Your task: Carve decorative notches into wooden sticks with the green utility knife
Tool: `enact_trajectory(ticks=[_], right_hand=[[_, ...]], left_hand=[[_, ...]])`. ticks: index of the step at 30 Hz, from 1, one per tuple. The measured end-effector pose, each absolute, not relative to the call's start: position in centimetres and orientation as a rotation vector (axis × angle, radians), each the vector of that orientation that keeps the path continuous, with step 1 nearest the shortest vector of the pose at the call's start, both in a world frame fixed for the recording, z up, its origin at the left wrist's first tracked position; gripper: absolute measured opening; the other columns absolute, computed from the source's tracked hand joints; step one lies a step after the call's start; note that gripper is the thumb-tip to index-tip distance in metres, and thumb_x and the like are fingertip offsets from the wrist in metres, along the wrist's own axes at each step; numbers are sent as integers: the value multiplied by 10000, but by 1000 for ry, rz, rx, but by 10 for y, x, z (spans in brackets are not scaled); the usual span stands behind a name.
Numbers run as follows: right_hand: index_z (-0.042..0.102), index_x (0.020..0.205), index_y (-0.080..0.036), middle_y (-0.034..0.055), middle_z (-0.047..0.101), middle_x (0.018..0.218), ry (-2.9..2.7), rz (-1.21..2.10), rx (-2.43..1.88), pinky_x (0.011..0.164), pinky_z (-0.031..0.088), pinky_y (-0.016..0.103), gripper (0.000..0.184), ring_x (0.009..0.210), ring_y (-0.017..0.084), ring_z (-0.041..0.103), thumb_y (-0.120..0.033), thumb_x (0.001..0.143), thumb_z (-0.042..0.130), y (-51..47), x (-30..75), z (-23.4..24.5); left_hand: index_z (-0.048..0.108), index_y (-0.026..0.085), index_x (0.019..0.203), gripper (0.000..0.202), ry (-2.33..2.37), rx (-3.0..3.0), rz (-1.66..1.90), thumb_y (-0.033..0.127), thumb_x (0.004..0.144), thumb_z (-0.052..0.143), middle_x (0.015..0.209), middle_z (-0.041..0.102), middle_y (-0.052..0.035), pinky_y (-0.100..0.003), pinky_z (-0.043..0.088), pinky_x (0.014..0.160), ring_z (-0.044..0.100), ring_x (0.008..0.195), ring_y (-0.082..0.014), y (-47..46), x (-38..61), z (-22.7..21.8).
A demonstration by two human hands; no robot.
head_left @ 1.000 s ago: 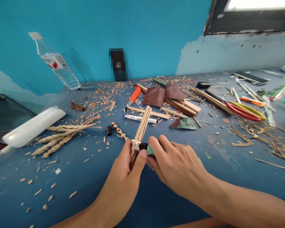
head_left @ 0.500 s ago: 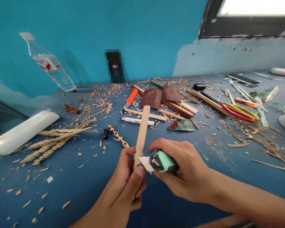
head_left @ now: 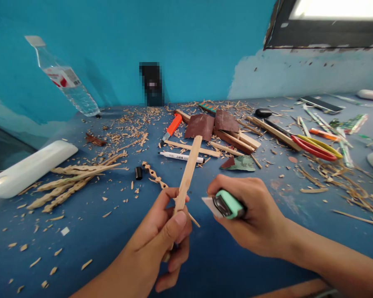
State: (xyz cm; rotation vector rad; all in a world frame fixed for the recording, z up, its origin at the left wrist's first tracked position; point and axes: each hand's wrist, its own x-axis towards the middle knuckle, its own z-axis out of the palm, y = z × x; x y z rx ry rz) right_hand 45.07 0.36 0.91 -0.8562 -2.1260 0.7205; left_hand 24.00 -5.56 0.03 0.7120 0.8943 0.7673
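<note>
My left hand (head_left: 164, 234) is closed around the lower part of a flat wooden stick (head_left: 190, 165), which points up and away, leaning slightly right. A thin sliver of wood (head_left: 194, 220) sticks out beside the fingers. In my right hand (head_left: 251, 215) is a mint-green utility knife (head_left: 231, 205), gripped with its blade pointing left. The blade is apart from the stick. Beyond the left hand lies a carved, notched wooden strip (head_left: 155, 176). A white marker (head_left: 180, 157) rests behind the stick, its black cap (head_left: 138, 173) off to the left.
Shavings litter the blue table (head_left: 112, 252). At left are carved sticks (head_left: 71, 186), a white case-like object (head_left: 31, 167) and a leaning water bottle (head_left: 68, 82). Further back lie an orange cutter (head_left: 173, 125), sandpaper (head_left: 200, 126) and wood pieces. Red-and-yellow-handled pliers (head_left: 317, 150) lie right.
My right hand has drawn the knife rightward, off the stick. My left hand has shifted slightly, and the stick tilts a little more to the right.
</note>
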Motion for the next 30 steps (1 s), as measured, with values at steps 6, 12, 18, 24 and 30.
enact_trajectory(ticks=[6,12,18,24,30], right_hand=[[644,1014,-226,-27,685,812,-2124,432,-1151,644,382,243,238,675,134,589,-108,810,606,18,453,2],[517,853,-224,-50,580,662,-2267,381,-1027,553,294,265,93,544,120,479,-167,824,583,13,452,0],[462,865,-230,-33,599,717,-2491,343,-1031,560,240,316,134,583,146,569,-132,778,491,-1,445,-4],[439,871,-237,-37,600,723,-2472,413,-1048,544,253,314,108,576,147,578,-198,863,540,-4,442,-6],[503,1118,-227,12,654,907,-2110,413,-1104,585,396,292,280,719,171,617,-191,871,629,2,449,0]], left_hand=[[425,304,1044,306,992,770,741,524,966,622,651,393,113,-90,259,334,254,420,-29,-52,238,3],[432,311,1111,307,982,833,843,529,980,604,701,334,98,-168,212,450,222,517,-55,-55,237,3],[455,313,1204,456,1006,942,849,516,904,732,690,301,96,-193,186,508,221,578,-71,-61,245,6],[500,337,1143,317,900,795,761,475,938,700,682,314,108,-150,131,401,149,450,-15,-57,242,5],[505,307,1015,188,775,577,649,469,978,592,774,425,92,-109,178,336,145,402,7,-49,230,15]])
